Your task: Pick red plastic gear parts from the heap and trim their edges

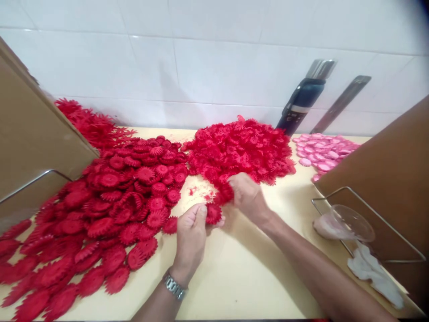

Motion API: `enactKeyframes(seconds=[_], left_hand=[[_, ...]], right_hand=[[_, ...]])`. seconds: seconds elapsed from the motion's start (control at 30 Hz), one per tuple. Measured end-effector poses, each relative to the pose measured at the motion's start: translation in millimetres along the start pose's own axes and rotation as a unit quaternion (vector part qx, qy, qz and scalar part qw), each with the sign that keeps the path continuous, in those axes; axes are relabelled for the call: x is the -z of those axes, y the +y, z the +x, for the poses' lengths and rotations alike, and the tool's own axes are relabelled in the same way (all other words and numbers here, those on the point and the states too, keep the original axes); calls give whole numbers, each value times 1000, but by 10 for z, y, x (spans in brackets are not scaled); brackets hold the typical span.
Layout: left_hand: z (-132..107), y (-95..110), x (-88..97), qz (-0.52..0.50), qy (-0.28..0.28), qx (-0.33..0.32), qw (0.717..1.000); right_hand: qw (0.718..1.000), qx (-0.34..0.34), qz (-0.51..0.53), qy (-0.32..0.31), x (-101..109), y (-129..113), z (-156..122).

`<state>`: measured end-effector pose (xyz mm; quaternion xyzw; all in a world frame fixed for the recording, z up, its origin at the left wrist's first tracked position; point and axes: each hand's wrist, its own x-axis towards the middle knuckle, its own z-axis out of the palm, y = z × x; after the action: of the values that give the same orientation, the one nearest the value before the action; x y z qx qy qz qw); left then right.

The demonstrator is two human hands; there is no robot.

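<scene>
Right forearm (301, 255) is about the closest thing to the camera, along with the wristwatch (174, 286) on the other arm, down at 7 o'clock if you centre the clock on the red disc (213, 213). That disc is pinched between thumb and fingers of the left hand (191, 235), over bare tabletop (234, 277). Right hand (248, 197), about 2 o'clock, is curled up with a blurred red piece (224, 192) at its fingertips; can't tell if it's actually gripped or just touching. My worry: the toothed edges look thin, so a hard tug or too tight a pinch could tear one. Next worry is mixing. The heap of red discs (134, 183) at 10 o'clock pretty much runs into the frilly red pile (241, 152) at 12 to 1, same colour, so a careless sweep could blend them. One loose disc (170, 225) sits at 9, just beside the left hand, easy to nudge with a knuckle. Crumbs (204, 194) at 11 might cling to stuff. And over at 3, the clear plastic cup (355, 223) leans tilted by a wire handle (368, 203), so a wide right elbow could knock it, imo.
</scene>
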<state>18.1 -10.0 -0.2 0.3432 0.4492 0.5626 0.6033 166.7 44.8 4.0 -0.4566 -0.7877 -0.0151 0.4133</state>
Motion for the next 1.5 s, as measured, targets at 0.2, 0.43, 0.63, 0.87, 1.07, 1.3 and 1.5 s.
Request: enactKeyframes(seconds=[0.2,0.43,0.63,0.87,1.07,1.3,1.5], left_hand=[[-2,66,-11,-51,-13,54,997],[5,86,-41,-79,-48,59,994],[-8,18,-23,-3,-50,25,998],[23,-58,2,33,-31,1,999],[21,-21,1,33,7,-23,999],[40,-25,6,29,0,7,1000],[13,-6,12,20,-48,16,999]], right_hand=[[986,-64,-140,64,257,336,126],[955,-77,200,-205,115,-207,-9],[908,-176,311,-221,70,-303,-18],[968,-77,182,-152,-3,-243,-85],[996,-1,-81,46,83,115,-9],[999,-14,-39,0,207,63,44],[956,-72,214,-186,9,-253,-56]])
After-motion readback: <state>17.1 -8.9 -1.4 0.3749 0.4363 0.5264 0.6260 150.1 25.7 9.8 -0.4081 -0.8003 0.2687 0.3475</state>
